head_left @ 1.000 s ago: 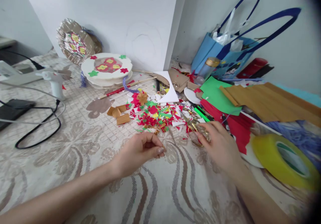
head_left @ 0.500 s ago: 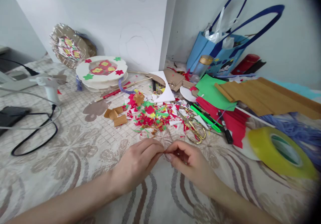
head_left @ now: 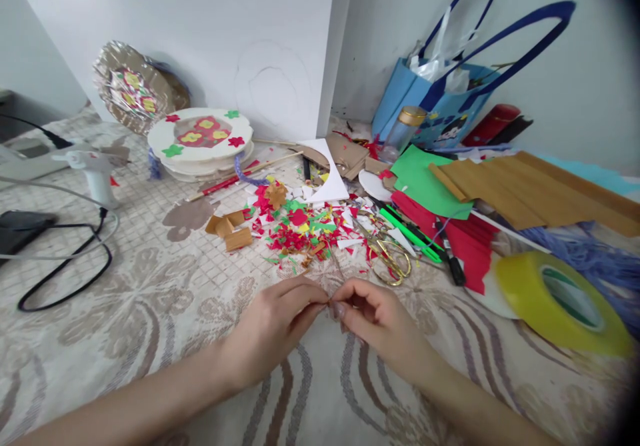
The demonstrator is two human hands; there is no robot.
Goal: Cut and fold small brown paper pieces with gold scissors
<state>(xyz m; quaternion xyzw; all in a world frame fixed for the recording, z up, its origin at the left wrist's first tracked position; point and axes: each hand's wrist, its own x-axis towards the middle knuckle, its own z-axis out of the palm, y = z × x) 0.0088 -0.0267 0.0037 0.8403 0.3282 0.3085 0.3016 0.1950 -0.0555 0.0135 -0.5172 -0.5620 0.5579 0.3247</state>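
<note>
My left hand [head_left: 280, 323] and my right hand [head_left: 373, 313] meet fingertip to fingertip just above the patterned tablecloth [head_left: 200, 406]. Both are closed in a pinch. Whatever lies between the fingertips is tiny and mostly hidden; only a small brownish speck shows there. Beyond the hands spreads a heap of red, green, yellow and white paper scraps [head_left: 300, 233]. Gold-handled scissors [head_left: 393, 263] lie past my right hand. A brown paper flower [head_left: 275, 195] rests on the heap, with folded brown paper pieces [head_left: 237, 238] to its left.
At the right sit a yellow tape roll [head_left: 560, 299], a black marker [head_left: 454, 266], green paper [head_left: 427, 179] and brown crepe paper [head_left: 540, 189]. A blue bag [head_left: 400, 93] stands behind. Decorated white discs [head_left: 200, 136], a glue gun [head_left: 97, 176] and a black cable [head_left: 65, 307] lie left.
The two hands keep their pinch and have barely shifted. The view has tilted very slightly, moving the background a little.
</note>
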